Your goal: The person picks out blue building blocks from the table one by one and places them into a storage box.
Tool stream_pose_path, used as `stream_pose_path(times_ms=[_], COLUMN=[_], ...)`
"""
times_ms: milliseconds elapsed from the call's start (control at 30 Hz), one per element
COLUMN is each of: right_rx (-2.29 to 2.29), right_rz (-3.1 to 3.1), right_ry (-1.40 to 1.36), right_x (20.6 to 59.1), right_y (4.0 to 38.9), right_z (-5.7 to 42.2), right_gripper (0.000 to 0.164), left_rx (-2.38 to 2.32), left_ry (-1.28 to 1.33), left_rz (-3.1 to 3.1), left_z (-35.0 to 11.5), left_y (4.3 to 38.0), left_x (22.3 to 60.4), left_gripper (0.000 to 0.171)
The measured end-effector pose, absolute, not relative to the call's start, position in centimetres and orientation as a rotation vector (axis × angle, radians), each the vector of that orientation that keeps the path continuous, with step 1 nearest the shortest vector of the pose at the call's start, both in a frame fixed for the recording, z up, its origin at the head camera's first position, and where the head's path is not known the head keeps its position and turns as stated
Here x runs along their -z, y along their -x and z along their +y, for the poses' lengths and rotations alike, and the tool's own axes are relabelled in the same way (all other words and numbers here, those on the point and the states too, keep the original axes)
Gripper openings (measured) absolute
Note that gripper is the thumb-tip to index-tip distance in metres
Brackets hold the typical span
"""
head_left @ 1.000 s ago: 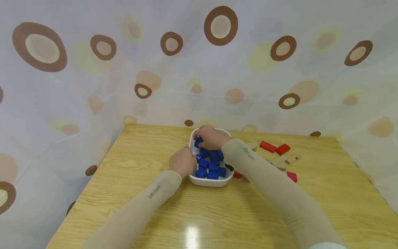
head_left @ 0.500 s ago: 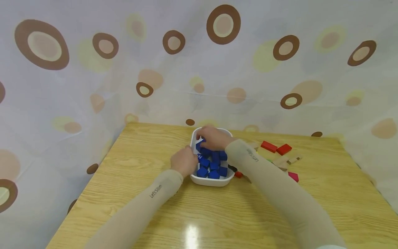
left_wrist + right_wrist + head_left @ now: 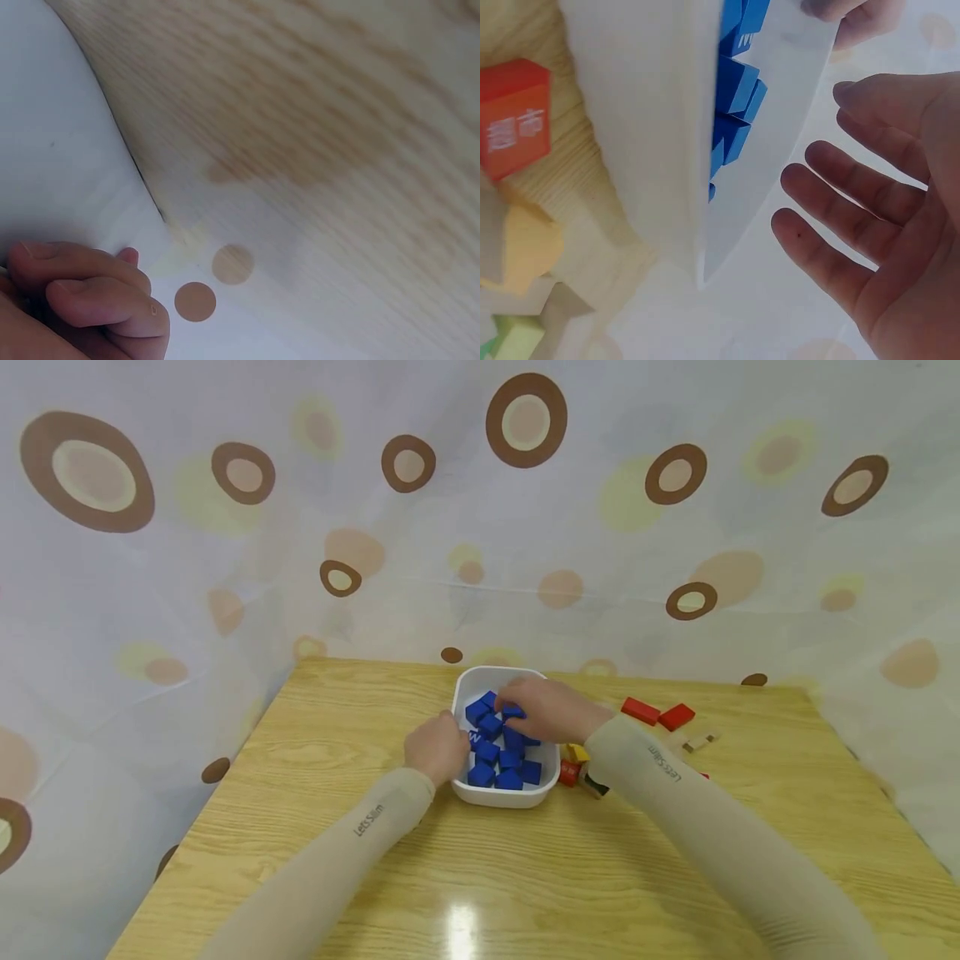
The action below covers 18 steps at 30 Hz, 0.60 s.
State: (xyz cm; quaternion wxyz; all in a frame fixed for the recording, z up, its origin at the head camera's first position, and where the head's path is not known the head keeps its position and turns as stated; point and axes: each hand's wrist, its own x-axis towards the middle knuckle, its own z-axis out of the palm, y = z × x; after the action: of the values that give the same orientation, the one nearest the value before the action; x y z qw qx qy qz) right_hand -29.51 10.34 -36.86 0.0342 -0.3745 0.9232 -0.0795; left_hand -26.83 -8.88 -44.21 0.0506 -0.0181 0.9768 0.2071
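A white rectangular tub (image 3: 498,798) stands on the wooden table with several blue blocks (image 3: 487,752) inside; one bears a white letter. My left hand (image 3: 435,748) grips the tub's left rim, and in the left wrist view its curled fingers (image 3: 112,304) lie against the white wall. Over the far right part of the tub is my right hand (image 3: 551,706). The right wrist view shows that hand (image 3: 900,202) with loosely spread fingers and nothing between them, above the tub's opening. My right forearm hides some of the things on the table beyond it.
Beside the tub's right wall lie a red block (image 3: 569,773), a yellow block (image 3: 577,753) and a dark-and-wood piece (image 3: 595,782). Two red blocks (image 3: 641,711) and pale wooden pieces (image 3: 701,742) lie farther right. A patterned cloth (image 3: 480,527) hangs behind the table.
My right hand has moved right, from the tub's far left corner toward its right side. Blue blocks there now show uncovered. My left hand has stayed at the rim.
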Motion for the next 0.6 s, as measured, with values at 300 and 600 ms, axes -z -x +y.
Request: stream_pose_path(times_ms=[300,600], right_rx=[0.224,0.226], right_rz=[2.921,2.974], right_ry=[1.062,0.954], right_x=[36.6,36.6], right_y=[26.2,24.1], right_z=[13.9,17.5], right_gripper=[0.027,0.029], left_rx=[-0.620,-0.581], left_ry=[0.043,0.098], left_rz=[2.943,2.991], left_z=[-8.7,-9.9], left_y=[27.3,26.9], left_x=[44.1,44.0], left_gripper=[0.039,0.052])
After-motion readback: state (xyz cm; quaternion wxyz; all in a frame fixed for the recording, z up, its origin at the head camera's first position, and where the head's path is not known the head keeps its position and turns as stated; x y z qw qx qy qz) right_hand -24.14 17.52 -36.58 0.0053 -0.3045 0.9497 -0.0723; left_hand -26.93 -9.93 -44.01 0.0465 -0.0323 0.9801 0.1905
